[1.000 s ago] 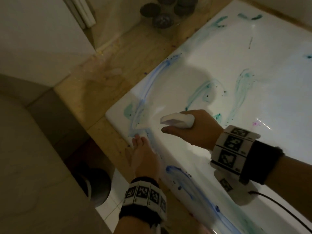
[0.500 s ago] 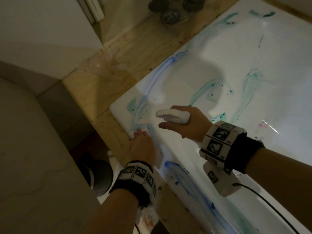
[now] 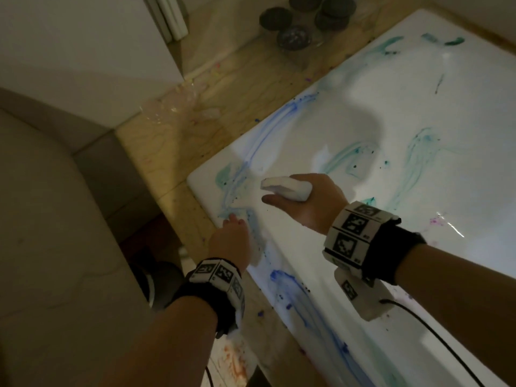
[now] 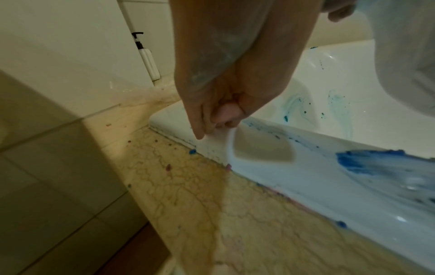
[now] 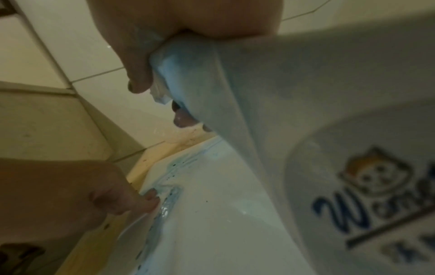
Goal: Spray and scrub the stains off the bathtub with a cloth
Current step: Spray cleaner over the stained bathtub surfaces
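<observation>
Two hands work at the corner of a white bathtub [image 3: 391, 88] smeared with blue and teal stains [image 3: 259, 141]. The right hand [image 3: 310, 202] grasps the white head of a spray bottle [image 3: 284, 188], fingers curled round it, nozzle aimed past the left fingers toward the tub's corner. The bottle's white body with a blue printed label fills the right wrist view. The left hand [image 3: 233, 241] lies just below and left of the right hand, on the tub's rim, fingers straight and pressing down on a white cloth [image 3: 255, 256] that shows beside the palm. A heavy blue smear [image 4: 376, 163] sits on the rim just behind the left wrist. Beyond the left fingertips, a beige marble ledge [image 3: 167, 146] borders the tub, with dark round jar lids [image 3: 293, 37] further off.
</observation>
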### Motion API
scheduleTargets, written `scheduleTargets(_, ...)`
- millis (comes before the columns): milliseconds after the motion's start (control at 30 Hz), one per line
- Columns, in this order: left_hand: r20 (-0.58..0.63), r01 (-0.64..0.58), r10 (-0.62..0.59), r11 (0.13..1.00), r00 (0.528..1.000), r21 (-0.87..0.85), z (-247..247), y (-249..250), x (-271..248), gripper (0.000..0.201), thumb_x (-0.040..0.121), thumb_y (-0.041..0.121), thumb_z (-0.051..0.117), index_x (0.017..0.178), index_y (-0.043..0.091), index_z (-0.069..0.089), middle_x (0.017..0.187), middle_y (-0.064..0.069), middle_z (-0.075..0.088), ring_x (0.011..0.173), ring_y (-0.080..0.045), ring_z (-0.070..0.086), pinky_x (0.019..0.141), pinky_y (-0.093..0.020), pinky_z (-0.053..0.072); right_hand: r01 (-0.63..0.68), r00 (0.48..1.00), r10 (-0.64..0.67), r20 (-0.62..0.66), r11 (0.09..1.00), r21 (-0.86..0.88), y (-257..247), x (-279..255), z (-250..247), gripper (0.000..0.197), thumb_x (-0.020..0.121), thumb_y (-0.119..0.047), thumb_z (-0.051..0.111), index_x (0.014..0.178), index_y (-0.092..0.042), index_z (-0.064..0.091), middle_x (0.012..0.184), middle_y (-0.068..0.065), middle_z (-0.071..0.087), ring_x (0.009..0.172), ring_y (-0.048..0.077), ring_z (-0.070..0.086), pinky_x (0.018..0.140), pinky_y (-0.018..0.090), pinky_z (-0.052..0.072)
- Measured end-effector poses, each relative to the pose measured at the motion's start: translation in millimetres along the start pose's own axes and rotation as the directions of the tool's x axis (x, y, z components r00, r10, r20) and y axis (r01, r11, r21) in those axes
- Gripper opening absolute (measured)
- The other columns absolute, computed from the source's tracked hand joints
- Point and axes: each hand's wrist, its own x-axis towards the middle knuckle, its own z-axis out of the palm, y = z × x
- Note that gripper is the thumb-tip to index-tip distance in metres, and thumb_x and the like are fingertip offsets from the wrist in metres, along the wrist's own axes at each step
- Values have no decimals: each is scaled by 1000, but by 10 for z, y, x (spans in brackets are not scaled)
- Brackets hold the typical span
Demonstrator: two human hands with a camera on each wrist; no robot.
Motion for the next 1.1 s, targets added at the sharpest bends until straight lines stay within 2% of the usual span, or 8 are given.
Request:
scheduleTargets(200,9,47,-46,999,999,-18,16,59,3,45,97,16,35,137,-2,29,149,-21,24,131,-28,38,95,-36,43,41,995,-25,-93,984,175,15,76,-104,45,87,-43,56,119,-11,58,104,9,61,87,27,60,78,39,51)
scheduleTargets(367,-18,-19,19,1000,1000,16,-110,115,76,28,97,13,38,117,5,55,127,-13,53,118,-26,50,96,-35,42,-27,989,29,-148,999,17,105,88,-60,44,85,-53,54,102,-13,62,85,3,62,80,21,59,77,37,50)
scheduleTargets(500,-8,-41,41,999,999,-14,-143,121,140,23,94,11,43,112,6,58,120,-9,59,113,-24,54,93,-32,43,-13,967,48,-249,990,140,94,81,-192,38,85,-46,59,95,-9,61,86,11,62,80,28,60,76,41,50)
scheduleTargets(600,-13,-34,34,999,999,15,-129,126,115,24,95,10,40,110,6,58,118,-10,59,114,-24,53,94,-32,43,6,956,36,-291,990,142,141,84,-250,16,87,-39,59,81,-26,54,79,8,56,80,29,58,75,40,49)
scheduleTargets(667,-20,-41,41,999,999,27,-115,116,107,25,95,12,40,111,6,57,120,-11,57,115,-24,51,95,-33,43,-76,940,118,-319,987,142,190,96,-256,28,85,-46,60,75,-22,49,74,4,55,77,26,58,70,37,48)
scheduleTargets(833,46,-54,52,997,998,46,-128,112,116,22,93,9,43,107,7,60,116,-10,61,111,-24,55,91,-33,46,-96,924,177,-340,966,241,277,196,-335,39,82,-47,63,97,-11,60,84,11,64,77,30,61,74,43,52)
scheduleTargets(1033,-167,33,-53,992,985,-120,-656,28,491,23,95,18,42,110,11,58,115,-6,60,109,-25,57,90,-33,43,-151,914,217,-344,966,208,486,248,-287,49,76,-59,60,97,-15,65,83,7,67,76,27,63,73,42,54)
scheduleTargets(1100,-112,87,-112,974,987,-209,-679,-32,644,29,95,21,41,120,12,52,124,-7,54,117,-25,51,97,-35,38,-144,907,216,-363,966,214,566,270,-310,51,76,-58,60,104,-16,64,94,4,66,84,24,62,80,41,52)
